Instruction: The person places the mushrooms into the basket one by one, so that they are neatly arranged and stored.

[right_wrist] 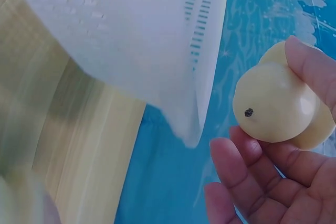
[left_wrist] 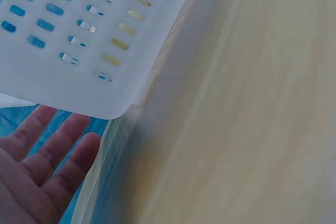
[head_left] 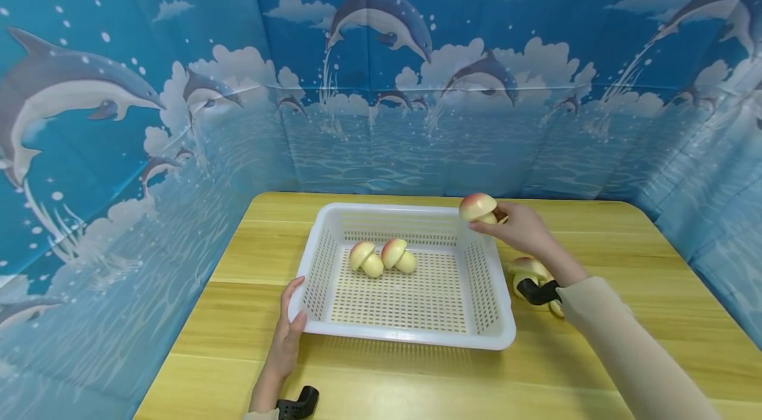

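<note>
In the head view my right hand [head_left: 524, 225] holds a toy mushroom [head_left: 478, 207] with a red-and-yellow cap over the far right corner of a white perforated basket [head_left: 417, 338]. The right wrist view shows the thumb and fingers round the toy's pale, rounded stem [right_wrist: 275, 103], which has a dark spot. Two similar toy mushrooms, a left one [head_left: 366, 259] and a right one [head_left: 399, 255], lie side by side on the basket floor. My left hand [head_left: 286, 334] rests at the basket's near left corner, its fingers [left_wrist: 71, 163] extended at the rim.
More toy mushrooms [head_left: 528, 268] lie on the wooden table [head_left: 238, 327] right of the basket, partly hidden by my right forearm and its black wrist strap. A blue dolphin-print curtain [head_left: 381, 142] hangs behind the table and along both sides.
</note>
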Motion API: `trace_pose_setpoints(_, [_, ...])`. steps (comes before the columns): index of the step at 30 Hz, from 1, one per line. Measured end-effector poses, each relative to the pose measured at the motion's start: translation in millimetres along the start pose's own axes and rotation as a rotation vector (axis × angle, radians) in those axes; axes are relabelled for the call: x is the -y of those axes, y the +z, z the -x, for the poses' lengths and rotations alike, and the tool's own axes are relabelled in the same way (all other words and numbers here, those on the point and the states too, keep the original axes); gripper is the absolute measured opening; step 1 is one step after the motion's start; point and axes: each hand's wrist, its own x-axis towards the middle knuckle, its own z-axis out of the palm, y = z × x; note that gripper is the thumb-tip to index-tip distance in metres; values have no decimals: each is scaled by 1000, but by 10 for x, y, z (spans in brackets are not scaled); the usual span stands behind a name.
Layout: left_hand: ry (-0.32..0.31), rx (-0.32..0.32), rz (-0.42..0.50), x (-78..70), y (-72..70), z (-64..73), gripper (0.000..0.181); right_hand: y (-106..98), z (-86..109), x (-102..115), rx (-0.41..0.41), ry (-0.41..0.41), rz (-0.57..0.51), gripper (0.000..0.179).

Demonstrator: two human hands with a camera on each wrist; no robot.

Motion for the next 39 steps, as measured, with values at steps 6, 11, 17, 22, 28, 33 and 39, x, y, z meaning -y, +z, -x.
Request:
trace_pose_setpoints(6, [3, -3, -3, -3, 1, 2, 55, 93, -63, 103, 17, -33, -6, 50])
trace_pose_setpoints(11, [10, 3, 3, -4, 5, 1, 55, 164, -112, 199, 42, -35, -5, 50])
trace_pose_setpoints(17, [13, -5, -2, -6, 5, -1, 55, 258, -179, 331, 79, -41, 1, 49])
trace_pose_setpoints(22, [1, -1, 5, -13, 10, -1, 55, 338, -203, 395, 103, -59, -16, 46])
trace_pose_setpoints(28, [-23, 0, 18, -21, 9, 2, 55, 408, -206, 457, 107, -86, -12, 44])
trace_pose_setpoints(33, [-20, 0, 22, -15, 5, 3, 54, 473, -224, 522, 101, -115, -1, 40])
trace_pose_setpoints(39, [-21, 2, 21, -5, 10, 0, 54, 562, -252, 602, 117, -135, -12, 39])
